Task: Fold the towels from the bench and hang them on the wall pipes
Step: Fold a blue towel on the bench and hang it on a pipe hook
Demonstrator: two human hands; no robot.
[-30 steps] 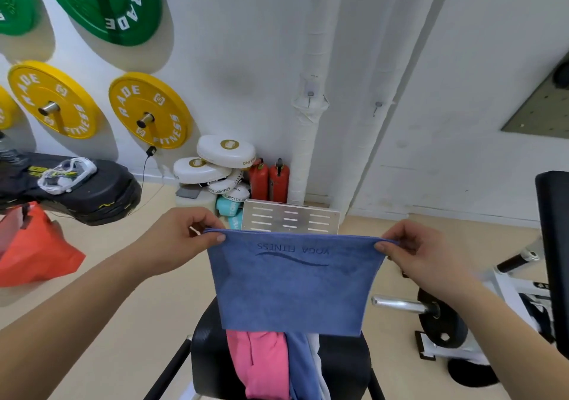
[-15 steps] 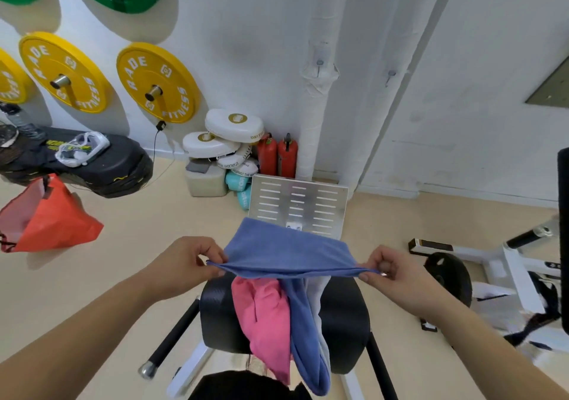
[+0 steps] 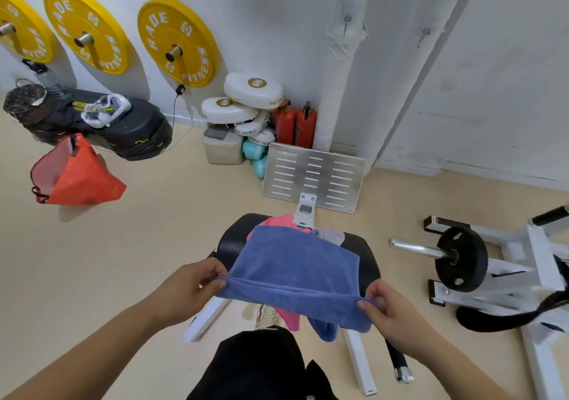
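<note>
A blue towel (image 3: 295,273) is folded over and spread across the black bench pad (image 3: 368,261). My left hand (image 3: 191,288) pinches its near left corner and my right hand (image 3: 389,310) pinches its near right corner, both at the folded edge. Under it lie a pink towel (image 3: 274,222), another blue towel (image 3: 323,329) hanging off the front, and a pale grey one (image 3: 334,235). White wrapped pipes (image 3: 337,70) run up the wall behind the bench.
A perforated metal plate (image 3: 314,178) stands past the bench. Yellow weight plates (image 3: 178,41) hang on the wall. White pads (image 3: 252,90), red extinguishers (image 3: 295,124), an orange bag (image 3: 77,175), a black base (image 3: 101,125) and a loaded barbell rack (image 3: 462,261) crowd the floor.
The towel came down from being held upright in the air and now lies flat over the bench pile. My view tilted down; both hands lowered and moved closer to me.
</note>
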